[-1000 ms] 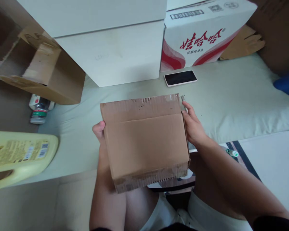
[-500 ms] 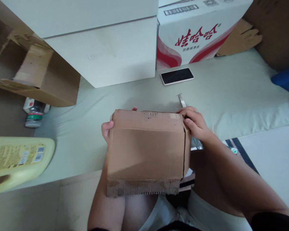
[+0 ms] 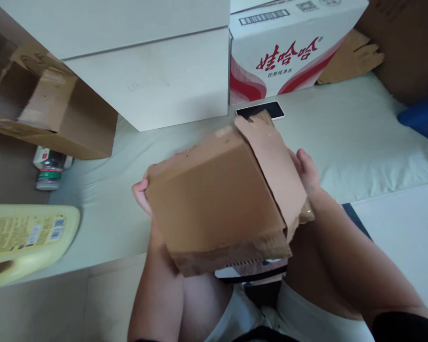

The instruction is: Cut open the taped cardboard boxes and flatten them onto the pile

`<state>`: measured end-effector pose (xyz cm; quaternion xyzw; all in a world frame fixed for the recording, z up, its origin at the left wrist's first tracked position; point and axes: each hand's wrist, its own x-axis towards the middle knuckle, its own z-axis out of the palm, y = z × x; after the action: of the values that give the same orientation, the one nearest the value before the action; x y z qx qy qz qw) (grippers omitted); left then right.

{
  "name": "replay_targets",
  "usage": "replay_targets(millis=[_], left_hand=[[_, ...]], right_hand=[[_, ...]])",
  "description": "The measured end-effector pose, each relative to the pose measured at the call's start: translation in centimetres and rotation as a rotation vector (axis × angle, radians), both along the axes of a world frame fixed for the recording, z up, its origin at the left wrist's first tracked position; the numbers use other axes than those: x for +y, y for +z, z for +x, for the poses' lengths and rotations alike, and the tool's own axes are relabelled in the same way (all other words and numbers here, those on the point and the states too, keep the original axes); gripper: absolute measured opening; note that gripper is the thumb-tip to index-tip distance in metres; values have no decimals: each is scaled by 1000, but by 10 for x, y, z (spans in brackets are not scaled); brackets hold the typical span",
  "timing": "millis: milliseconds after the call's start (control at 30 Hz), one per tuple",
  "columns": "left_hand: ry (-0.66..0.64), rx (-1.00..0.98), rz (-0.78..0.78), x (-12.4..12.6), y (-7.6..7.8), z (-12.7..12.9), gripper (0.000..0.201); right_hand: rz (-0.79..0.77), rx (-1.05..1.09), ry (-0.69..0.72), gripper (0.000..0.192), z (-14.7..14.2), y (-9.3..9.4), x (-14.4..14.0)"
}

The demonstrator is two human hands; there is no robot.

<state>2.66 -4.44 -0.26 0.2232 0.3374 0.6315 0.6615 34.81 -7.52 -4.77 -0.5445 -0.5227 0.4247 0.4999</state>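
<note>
A brown cardboard box (image 3: 214,199) is held up over my lap, tilted with its right end raised. Worn clear tape runs along its near edge. At that right end an end flap (image 3: 273,166) stands out from the body. My left hand (image 3: 141,195) grips the left edge, thumb on the near face and the other fingers hidden behind. My right hand (image 3: 306,173) is at the right end, its fingers partly hidden behind the flap and its thumb raised. What the box contains cannot be seen.
A phone (image 3: 278,108) lies on the pale green cloth (image 3: 342,142), partly covered by the box. Behind stand a white box (image 3: 164,90) and a red-and-white water carton (image 3: 281,61). To the left are an open carton (image 3: 89,118), a bottle (image 3: 50,173) and a yellow jug (image 3: 32,237).
The box has turned and tilted, its right end rising toward the phone. Its end flap now shows. My right hand has shifted from the top right corner to the right end.
</note>
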Motion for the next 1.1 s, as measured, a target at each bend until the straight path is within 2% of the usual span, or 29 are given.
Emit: replay_targets(millis=[100, 200, 300, 367, 467, 533, 667, 767, 867, 1000, 1067, 1100], left_hand=[[-13, -92, -64, -1, 4, 3, 19], [-155, 60, -202, 0, 3, 9, 25], [-230, 217, -214, 3, -1, 15, 23], [-258, 259, -207, 3, -3, 16, 23], [-307, 230, -215, -1, -2, 15, 29], [-303, 206, -191, -5, -1, 15, 30], [-291, 178, -110, -15, 6, 24, 20], [-300, 160, -127, -22, 15, 30, 22], [-313, 159, -157, -27, 20, 32, 26], [-329, 151, -143, -27, 21, 29, 26], [-326, 140, -167, -26, 20, 28, 27], [-321, 134, -183, -25, 20, 27, 27]], right_hand=[[1, 198, -92, 58, 3, -3, 3], [128, 27, -118, 56, 6, -7, 3], [207, -223, 23, 51, 8, -5, 0], [209, -309, 116, 52, 9, -1, -2], [191, -315, 164, 53, 11, 9, -6], [168, -305, 194, 48, 13, 18, -9], [104, -354, 421, 44, 18, 38, -14], [76, -403, 568, 46, 25, 48, -15], [-55, -406, 650, 41, 34, 55, -18], [-258, -324, 664, 41, 41, 60, -22], [-246, -262, 590, 45, 40, 57, -22], [-197, -225, 491, 48, 38, 53, -21]])
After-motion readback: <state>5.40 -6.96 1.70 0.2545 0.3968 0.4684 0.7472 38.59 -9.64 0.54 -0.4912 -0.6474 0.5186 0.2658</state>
